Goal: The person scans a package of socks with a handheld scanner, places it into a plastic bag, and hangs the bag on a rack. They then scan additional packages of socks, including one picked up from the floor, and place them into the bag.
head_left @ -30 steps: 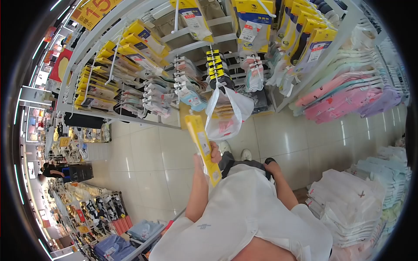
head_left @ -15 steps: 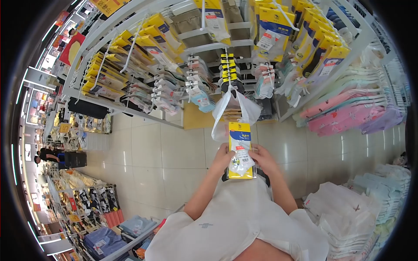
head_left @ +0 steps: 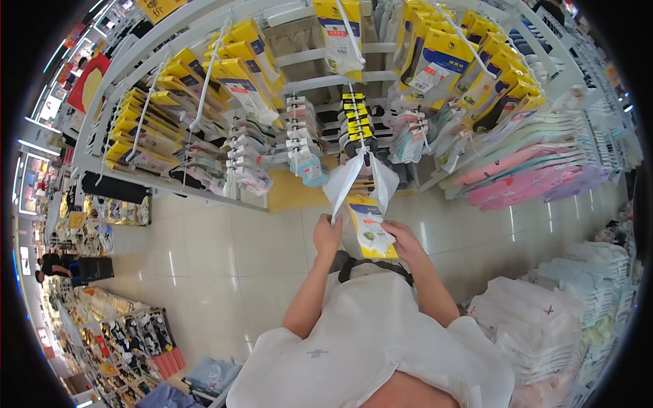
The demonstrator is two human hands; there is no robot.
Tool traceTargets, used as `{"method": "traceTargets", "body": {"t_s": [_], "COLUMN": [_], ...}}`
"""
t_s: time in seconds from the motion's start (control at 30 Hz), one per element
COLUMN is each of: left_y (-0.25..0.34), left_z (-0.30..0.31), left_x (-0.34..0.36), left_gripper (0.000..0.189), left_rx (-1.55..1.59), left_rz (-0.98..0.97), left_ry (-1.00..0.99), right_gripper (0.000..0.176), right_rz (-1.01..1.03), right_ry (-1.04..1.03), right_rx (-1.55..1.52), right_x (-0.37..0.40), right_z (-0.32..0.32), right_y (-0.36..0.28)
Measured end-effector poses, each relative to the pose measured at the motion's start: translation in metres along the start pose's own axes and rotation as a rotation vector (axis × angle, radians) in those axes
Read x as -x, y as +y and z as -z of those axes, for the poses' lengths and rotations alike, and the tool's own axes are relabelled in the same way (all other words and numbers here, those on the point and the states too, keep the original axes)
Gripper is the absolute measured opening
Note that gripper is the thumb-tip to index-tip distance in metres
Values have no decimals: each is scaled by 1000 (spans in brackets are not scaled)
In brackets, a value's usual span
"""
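Single head cam, worn by the person, looking from above the shirt (head_left: 360, 333), facing fwd & steeply down twd the rack (head_left: 303, 56). Shirt's v. close, on the rack's near side; L hand (head_left: 328, 234) & R hand (head_left: 403, 239) a bit farther out, btwn shirt & rack. Rack's farthest of these. V. wide lens: rack's rails bow, pic edges go dark; takes in floor (head_left: 197, 251) in front of rack too.

Right fingers (head_left: 394, 230) gripping yellow packet (head_left: 371, 230), white bag (head_left: 345, 181)
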State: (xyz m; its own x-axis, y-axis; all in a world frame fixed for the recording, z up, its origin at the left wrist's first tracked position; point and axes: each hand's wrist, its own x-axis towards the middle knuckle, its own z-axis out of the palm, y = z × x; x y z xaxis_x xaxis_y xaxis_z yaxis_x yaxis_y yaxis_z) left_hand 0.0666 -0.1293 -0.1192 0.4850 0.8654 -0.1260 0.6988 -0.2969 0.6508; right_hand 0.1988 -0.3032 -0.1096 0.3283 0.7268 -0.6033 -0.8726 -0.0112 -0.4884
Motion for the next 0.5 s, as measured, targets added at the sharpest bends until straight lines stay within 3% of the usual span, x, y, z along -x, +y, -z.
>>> {"method": "traceTargets", "body": {"t_s": [0.07, 0.17, 0.37, 0.5], "left_y": [-4, 6, -4, -15], "left_z": [-8, 11, 31, 32], "left_x": [-7, -13, -28, -36], "left_gripper": [31, 25, 20, 17], "left_rx": [-58, 115, 230, 255], "left_rz": [-33, 41, 29, 36], "left_ry": [-33, -191, -313, -287], "right_gripper": [36, 35, 26, 24], "right_rz": [36, 108, 210, 195], "right_ry": [18, 181, 321, 489], "right_rx": [-20, 31, 150, 456], "right_x": [-31, -67, -117, -127], "right_z": [4, 5, -10, -28], "right_y": [8, 17, 23, 13]}}
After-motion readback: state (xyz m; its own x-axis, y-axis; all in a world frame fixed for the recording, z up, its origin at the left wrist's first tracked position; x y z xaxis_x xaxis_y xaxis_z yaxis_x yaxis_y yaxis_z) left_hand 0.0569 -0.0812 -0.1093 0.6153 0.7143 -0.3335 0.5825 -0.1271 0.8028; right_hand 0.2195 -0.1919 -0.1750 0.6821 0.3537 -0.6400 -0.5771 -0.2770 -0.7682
